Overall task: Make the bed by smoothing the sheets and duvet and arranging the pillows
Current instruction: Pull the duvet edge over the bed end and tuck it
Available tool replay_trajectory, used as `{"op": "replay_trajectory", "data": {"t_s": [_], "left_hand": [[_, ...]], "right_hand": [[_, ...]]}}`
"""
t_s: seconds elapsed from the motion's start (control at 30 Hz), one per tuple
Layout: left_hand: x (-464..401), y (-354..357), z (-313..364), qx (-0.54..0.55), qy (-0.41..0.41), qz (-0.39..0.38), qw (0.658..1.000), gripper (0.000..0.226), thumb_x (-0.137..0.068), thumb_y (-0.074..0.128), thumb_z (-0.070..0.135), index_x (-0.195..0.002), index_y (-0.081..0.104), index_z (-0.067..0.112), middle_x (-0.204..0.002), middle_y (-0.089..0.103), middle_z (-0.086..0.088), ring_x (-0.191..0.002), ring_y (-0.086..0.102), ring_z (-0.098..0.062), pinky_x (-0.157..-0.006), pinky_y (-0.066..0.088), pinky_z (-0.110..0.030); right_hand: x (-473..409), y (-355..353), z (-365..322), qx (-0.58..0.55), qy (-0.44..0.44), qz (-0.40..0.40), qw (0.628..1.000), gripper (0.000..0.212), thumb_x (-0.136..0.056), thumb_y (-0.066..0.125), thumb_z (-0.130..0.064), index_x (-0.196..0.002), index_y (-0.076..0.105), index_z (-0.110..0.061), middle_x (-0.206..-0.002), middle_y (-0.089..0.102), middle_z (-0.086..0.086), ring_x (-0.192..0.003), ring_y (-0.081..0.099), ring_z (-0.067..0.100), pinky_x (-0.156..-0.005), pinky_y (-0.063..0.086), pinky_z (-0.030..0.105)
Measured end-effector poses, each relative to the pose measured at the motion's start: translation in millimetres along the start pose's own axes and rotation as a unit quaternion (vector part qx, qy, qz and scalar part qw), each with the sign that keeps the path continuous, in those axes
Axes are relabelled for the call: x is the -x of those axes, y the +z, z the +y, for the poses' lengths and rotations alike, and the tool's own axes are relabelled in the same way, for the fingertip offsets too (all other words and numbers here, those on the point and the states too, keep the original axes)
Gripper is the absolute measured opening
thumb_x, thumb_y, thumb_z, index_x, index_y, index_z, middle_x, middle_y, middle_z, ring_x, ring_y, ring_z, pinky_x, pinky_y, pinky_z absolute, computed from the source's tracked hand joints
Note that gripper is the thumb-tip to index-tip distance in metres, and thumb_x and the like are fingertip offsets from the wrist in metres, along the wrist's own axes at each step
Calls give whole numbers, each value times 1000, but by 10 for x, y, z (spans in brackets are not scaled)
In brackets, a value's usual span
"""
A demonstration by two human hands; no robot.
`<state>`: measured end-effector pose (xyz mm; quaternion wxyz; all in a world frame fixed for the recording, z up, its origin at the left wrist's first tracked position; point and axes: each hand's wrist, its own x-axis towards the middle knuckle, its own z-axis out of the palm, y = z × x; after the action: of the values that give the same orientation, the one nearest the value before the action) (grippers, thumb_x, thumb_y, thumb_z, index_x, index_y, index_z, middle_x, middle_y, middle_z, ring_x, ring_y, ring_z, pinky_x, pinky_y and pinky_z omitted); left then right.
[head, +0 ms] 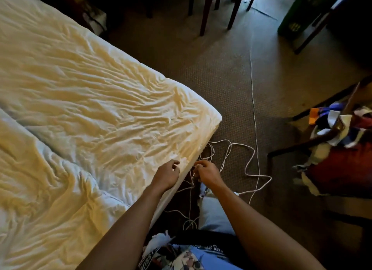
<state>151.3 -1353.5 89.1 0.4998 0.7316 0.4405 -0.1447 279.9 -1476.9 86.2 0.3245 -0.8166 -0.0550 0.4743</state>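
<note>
The right hand (207, 174) has its fingertips curled together, pinching a thin white cord (254, 116) just off the bed's near-right edge. The left hand (168, 174) rests on that edge with fingers curled on the wrinkled white sheet (104, 100); whether they grip the fabric cannot be determined. The cord lies in tangled loops on the brown carpet (221, 72) beside the bed's right corner and runs toward the far wall. A rumpled duvet (40, 189) covers the bed's near-left portion. A chair (330, 155) piled with clothes stands well right.
</note>
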Motion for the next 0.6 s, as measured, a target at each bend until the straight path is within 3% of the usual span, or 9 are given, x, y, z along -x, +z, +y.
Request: {"op": "replay_trajectory", "data": {"t_s": [0.1,0.33,0.47,0.53,0.6], "left_hand": [[-692,119,396,-30,-23,-3,999,42,-104,46,27,-145,52,22,-143,56,-6,-126,56,-23,-104,49,-40],[-2545,641,1032,-156,-20,-73,985,61,-101,43,22,-160,28,26,-167,23,-7,-152,23,-30,-122,27,-41],[-3409,935,1286,-219,-48,-145,964,78,-101,48,28,-161,2,43,-170,-18,-2,-155,-14,-40,-126,12,-54],[-3754,1163,1204,-237,-61,-171,955,82,-97,52,37,-160,1,47,-167,-27,-8,-152,-21,-45,-126,3,-56],[-3971,1350,1022,-276,-63,-174,943,84,-91,54,49,-158,3,51,-165,-29,-13,-151,-25,-44,-126,2,-58]], "right_hand": [[-912,-367,-74,-13,23,14,1000,24,-93,50,-27,-103,72,-26,-88,76,4,-83,71,24,-81,59,53],[-2750,-942,-459,-81,73,75,991,18,-102,48,-25,-100,65,-22,-103,72,9,-104,68,31,-90,55,45],[-3748,-1086,-377,-85,112,112,984,53,-103,37,-46,-133,59,-7,-134,59,16,-123,57,35,-103,46,41],[-4210,-1140,-286,-106,152,115,976,70,-98,34,-60,-135,60,-8,-137,59,20,-124,57,39,-109,46,48],[-4550,-1168,-262,-165,184,98,964,67,-103,36,-56,-135,59,-2,-136,61,22,-126,58,40,-110,45,50]]}}
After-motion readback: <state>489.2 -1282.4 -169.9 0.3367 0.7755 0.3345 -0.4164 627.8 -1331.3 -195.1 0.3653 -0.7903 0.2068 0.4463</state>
